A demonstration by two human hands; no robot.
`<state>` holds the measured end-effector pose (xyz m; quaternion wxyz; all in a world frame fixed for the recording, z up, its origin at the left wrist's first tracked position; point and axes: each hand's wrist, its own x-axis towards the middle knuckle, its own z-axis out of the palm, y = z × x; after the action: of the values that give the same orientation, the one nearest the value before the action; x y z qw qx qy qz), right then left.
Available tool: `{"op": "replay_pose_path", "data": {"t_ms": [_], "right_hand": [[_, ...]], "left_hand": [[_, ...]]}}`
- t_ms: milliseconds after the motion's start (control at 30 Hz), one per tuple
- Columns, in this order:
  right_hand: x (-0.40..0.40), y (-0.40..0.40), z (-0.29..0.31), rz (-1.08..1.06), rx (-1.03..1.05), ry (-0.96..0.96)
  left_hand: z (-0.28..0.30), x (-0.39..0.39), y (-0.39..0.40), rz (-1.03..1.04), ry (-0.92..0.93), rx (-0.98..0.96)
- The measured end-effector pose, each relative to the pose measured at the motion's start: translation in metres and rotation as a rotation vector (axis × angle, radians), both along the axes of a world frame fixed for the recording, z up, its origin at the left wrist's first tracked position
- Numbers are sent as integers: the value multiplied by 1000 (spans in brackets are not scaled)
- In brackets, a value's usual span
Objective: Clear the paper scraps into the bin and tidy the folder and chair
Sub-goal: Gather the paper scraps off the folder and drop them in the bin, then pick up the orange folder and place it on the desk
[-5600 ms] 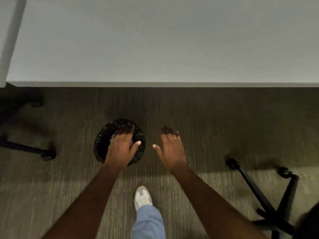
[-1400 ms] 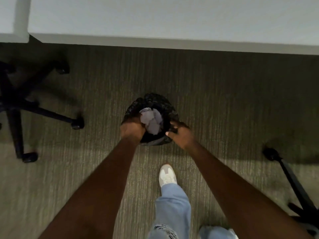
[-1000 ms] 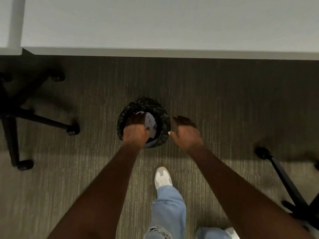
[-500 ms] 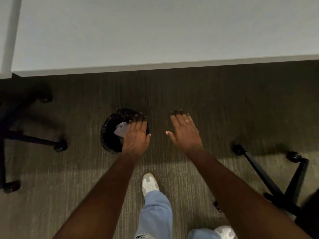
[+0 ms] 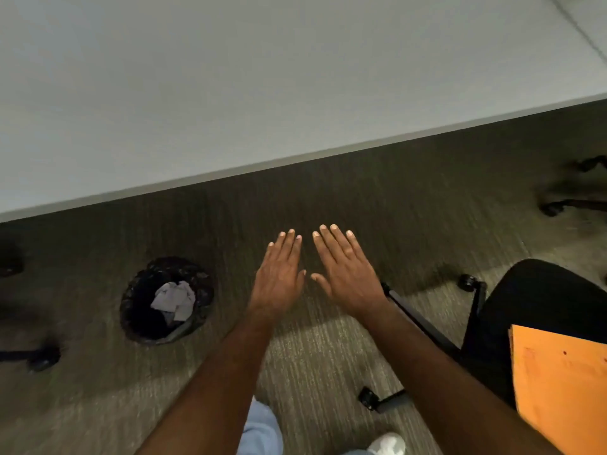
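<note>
A small black-lined bin point(image 5: 138, 320) stands on the carpet at the left, with crumpled white paper scraps point(image 5: 174, 299) inside it. My left hand point(image 5: 279, 277) and my right hand point(image 5: 348, 270) hover side by side over the carpet to the right of the bin, both flat, fingers spread, holding nothing. At the lower right an orange folder point(image 5: 561, 379) lies on the black seat of an office chair point(image 5: 532, 300).
The white table point(image 5: 262, 77) fills the top half, its edge running above the carpet. Chair bases with castors stand at the far left point(image 5: 39, 354) and far right point(image 5: 558, 205). My shoe point(image 5: 387, 444) and trouser leg show at the bottom.
Both hands have left the bin and moved right, away from it. The view has swung right, bringing the black chair seat and orange folder into sight.
</note>
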<state>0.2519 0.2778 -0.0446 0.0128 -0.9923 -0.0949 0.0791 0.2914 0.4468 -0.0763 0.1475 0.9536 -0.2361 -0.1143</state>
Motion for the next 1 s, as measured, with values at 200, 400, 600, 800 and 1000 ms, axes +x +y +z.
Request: {"op": "replay_pose_path", "data": {"t_ms": [200, 400, 600, 800, 1000], "right_hand": [[-54, -106, 29, -133, -62, -51], [-140, -217, 54, -408, -88, -62], [-252, -304, 48, -667, -60, -52], [-371, -354, 21, -1176, 84, -7], [-449, -355, -23, -1876, 429, -56]], "left_hand": [[34, -14, -126, -186, -14, -91], [52, -60, -256, -418, -20, -153], [47, -138, -382, -582, 150, -190], [26, -208, -474, -655, 309, -194], [5, -238, -517, -599, 362, -53]]}}
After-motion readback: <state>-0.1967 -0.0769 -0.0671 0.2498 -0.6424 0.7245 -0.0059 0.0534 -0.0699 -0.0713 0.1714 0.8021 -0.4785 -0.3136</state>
